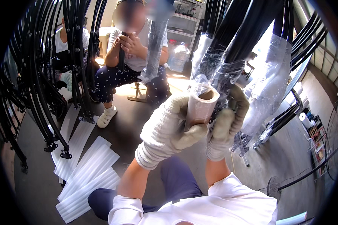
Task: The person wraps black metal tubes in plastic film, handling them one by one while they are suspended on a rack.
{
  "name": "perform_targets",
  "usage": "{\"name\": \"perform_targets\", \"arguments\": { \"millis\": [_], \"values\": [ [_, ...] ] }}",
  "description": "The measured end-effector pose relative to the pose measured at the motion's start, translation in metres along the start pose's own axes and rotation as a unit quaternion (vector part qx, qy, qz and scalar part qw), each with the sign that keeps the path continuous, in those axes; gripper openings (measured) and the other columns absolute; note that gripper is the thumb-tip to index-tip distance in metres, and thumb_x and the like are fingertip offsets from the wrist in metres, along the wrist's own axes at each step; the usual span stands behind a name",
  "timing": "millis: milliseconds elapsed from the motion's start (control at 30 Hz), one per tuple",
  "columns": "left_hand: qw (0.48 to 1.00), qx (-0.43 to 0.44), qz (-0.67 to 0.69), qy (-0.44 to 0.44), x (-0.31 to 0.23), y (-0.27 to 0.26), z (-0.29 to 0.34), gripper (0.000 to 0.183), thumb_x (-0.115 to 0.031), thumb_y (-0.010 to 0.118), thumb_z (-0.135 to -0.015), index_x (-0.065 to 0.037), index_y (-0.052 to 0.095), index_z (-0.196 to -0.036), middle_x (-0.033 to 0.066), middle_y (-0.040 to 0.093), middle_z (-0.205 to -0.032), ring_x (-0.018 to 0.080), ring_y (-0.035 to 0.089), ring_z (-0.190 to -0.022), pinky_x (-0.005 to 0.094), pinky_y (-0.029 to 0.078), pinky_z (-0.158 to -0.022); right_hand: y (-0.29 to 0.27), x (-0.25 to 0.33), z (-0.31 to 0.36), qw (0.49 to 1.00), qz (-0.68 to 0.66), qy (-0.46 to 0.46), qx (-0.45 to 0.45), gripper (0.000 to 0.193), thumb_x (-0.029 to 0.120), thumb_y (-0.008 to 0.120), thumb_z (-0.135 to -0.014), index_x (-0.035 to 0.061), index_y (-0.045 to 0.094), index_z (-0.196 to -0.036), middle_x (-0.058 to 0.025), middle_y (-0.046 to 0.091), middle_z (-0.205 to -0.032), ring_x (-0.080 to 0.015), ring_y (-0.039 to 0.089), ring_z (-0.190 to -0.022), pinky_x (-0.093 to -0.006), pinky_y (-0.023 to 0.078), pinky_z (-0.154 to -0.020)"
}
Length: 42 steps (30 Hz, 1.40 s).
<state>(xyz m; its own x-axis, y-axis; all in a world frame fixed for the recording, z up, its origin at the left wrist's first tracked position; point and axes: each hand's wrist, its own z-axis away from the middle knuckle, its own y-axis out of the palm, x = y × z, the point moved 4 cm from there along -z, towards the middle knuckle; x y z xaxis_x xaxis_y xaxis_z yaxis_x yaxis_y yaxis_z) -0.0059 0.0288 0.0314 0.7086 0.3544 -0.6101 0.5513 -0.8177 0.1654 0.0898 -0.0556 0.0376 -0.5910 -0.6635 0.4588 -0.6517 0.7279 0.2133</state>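
Observation:
Both my hands wear pale knitted gloves. My left hand [169, 127] is closed round a roll of clear stretch film [201, 107], whose hollow cardboard core faces up. Film runs from the roll to a bundle of black bars [233, 56] that slants down from the upper right, its lower part wrapped in the film. My right hand [229, 123] is curled round the lower end of this bundle, right beside the roll. The roll and the fingers partly hide that end.
Many curved black bars [77, 56] hang at the left. White foam sheets [88, 168] lie on the floor below them. A person [139, 52] sits opposite, hands raised round a dark bar. Other wrapped bundles [268, 82] hang at the right, near a standing fan [332, 131].

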Motion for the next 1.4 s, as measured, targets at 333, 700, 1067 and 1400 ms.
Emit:
{"name": "perform_targets", "arguments": {
  "millis": [333, 700, 1067, 1400],
  "values": [
    [0.984, -0.167, 0.067, 0.005, -0.012, 0.018, 0.022, 0.028, -0.01, 0.059, -0.072, -0.003, 0.045, -0.094, 0.0107, 0.053, -0.083, 0.0182, 0.054, -0.07, 0.0242, 0.046, -0.059, 0.01, 0.025, -0.003, 0.959, 0.195, -0.149, 0.143, 0.031, 0.021, 0.052, -0.081, 0.0078, 0.047, -0.108, -0.0171, 0.033, -0.118, -0.0268, 0.038, -0.109, -0.0332, 0.031, -0.09],
    [0.92, -0.088, -0.245, 0.294, -0.014, 0.008, -0.012, 0.019, -0.004, 0.062, -0.07, -0.004, 0.059, -0.089, 0.0077, 0.054, -0.084, 0.0162, 0.054, -0.072, 0.0251, 0.046, -0.064, -0.024, 0.014, -0.002, 0.965, -0.146, 0.208, 0.072, 0.052, 0.015, 0.074, -0.06, 0.0033, 0.047, -0.103, -0.003, 0.052, -0.095, -0.0102, 0.049, -0.086, -0.0249, 0.041, -0.078],
    [0.45, 0.011, 0.757, -0.474, 0.057, 0.037, -0.086, 0.019, -0.009, 0.057, -0.069, -0.001, 0.055, -0.087, 0.0088, 0.058, -0.082, 0.0175, 0.056, -0.077, 0.0341, 0.045, -0.074, -0.046, 0.013, -0.027, 0.92, 0.052, 0.344, 0.179, 0.046, 0.005, 0.071, -0.058, 0.0, 0.049, -0.098, -0.005, 0.057, -0.074, -0.0111, 0.054, -0.064, -0.0232, 0.046, -0.059],
    [0.907, 0.148, 0.351, -0.179, 0.06, 0.0, -0.078, 0.036, -0.017, 0.055, -0.076, -0.002, 0.045, -0.107, 0.0123, 0.053, -0.101, 0.0239, 0.054, -0.089, 0.0369, 0.045, -0.081, -0.061, 0.036, -0.064, 0.937, 0.114, -0.025, 0.328, 0.052, -0.003, 0.066, -0.049, 0.0, 0.049, -0.098, -0.0062, 0.054, -0.091, -0.0142, 0.055, -0.076, -0.0241, 0.048, -0.065]
  ]
}}
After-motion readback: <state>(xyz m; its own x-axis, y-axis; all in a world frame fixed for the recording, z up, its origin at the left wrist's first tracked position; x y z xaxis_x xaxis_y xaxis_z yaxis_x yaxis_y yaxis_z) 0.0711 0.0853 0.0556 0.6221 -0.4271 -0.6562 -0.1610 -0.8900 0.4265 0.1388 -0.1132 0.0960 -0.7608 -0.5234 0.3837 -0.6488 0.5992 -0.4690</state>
